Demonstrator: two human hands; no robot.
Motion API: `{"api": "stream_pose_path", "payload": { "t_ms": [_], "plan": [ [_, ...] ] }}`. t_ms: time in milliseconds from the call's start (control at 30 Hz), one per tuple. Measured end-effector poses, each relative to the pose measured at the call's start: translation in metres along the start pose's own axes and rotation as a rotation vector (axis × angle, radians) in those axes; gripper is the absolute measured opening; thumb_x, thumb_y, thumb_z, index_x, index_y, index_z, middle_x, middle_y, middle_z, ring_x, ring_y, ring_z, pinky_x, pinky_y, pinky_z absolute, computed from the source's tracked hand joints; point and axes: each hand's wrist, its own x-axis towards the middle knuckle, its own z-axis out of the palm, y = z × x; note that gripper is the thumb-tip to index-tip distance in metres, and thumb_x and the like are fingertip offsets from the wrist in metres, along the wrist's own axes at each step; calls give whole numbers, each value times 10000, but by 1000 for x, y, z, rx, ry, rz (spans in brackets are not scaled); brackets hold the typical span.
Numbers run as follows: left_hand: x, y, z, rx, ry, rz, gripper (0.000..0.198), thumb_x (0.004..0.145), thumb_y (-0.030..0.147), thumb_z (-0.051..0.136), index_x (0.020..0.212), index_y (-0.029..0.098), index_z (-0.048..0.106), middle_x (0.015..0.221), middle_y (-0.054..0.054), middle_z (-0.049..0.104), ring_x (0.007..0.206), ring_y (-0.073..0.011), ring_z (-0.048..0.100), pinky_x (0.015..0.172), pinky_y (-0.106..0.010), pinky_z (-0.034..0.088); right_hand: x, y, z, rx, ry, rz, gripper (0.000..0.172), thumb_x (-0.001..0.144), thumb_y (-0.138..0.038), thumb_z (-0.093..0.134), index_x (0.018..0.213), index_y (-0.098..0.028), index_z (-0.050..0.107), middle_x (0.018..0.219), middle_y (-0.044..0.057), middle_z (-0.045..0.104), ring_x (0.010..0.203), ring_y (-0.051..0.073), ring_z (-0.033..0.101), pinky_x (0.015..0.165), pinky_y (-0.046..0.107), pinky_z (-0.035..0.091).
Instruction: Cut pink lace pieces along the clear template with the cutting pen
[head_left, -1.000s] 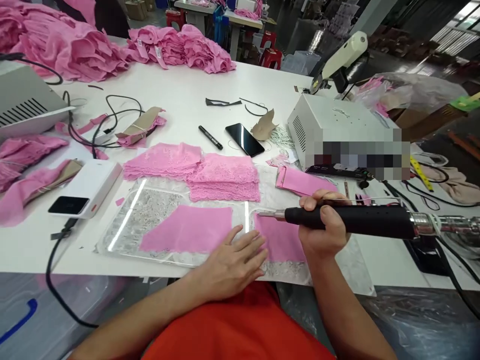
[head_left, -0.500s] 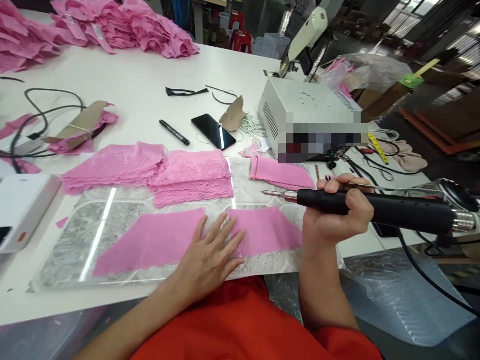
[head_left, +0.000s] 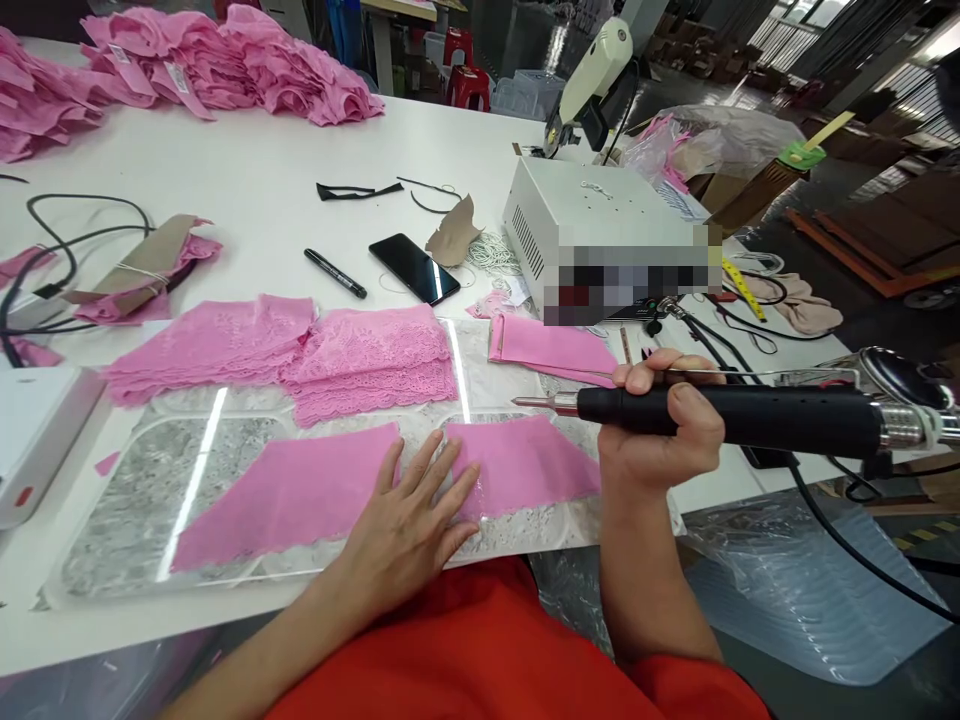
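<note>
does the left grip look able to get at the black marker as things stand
Likely yes: the left grip lies flat and open over pink fabric, and only low lace stacks stand between it and the black marker, though it must reach over them.

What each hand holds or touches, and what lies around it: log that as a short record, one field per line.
Left hand: spread, fingers reaching over the facing edges of the left cloth piece and right cloth piece
Right hand: gripping a black-handled tool
Tool tip: metal, pointed, aimed left; contact unclear
Cloth pieces: pink, side by side on a grey patterned board
Beyond them: left lace stack, right lace stack, folded pink strip
Farther back: marker, phone, grey box
</note>
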Motion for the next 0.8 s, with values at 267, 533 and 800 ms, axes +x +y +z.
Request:
{"api": "stream_pose_path", "payload": {
  "t_ms": [267,533,800],
  "plan": [
    [-1,0,2,-21,19,-12,427,962,427,549,1329,211,579,1427,-123,543,1396,-321,414,1209,-529,146,4,-7,-26,-82,30,-69,164,565,-229,567,722,-187,551,673,-28,555,487,88,468,527,269,397],
    [1,1,3,-2,8,-18,436,965,425,539,1352,228,568,1447,-111,528,1408,-332,397,1210,-552,125,4,-2,-38,-83,-32,-56,160,605,-209,585,762,-182,566,705,-21,574,515,93,506,536,267,427],
    [1,-3,-15,-108,-36,-62,385,996,165,409,1362,178,528,1410,-104,563,1444,-254,355,1214,-511,203,3,-3,-36,-78,50,-57,136,565,-198,533,693,-203,581,655,-17,555,495,103,461,492,280,402]
  ]
}}
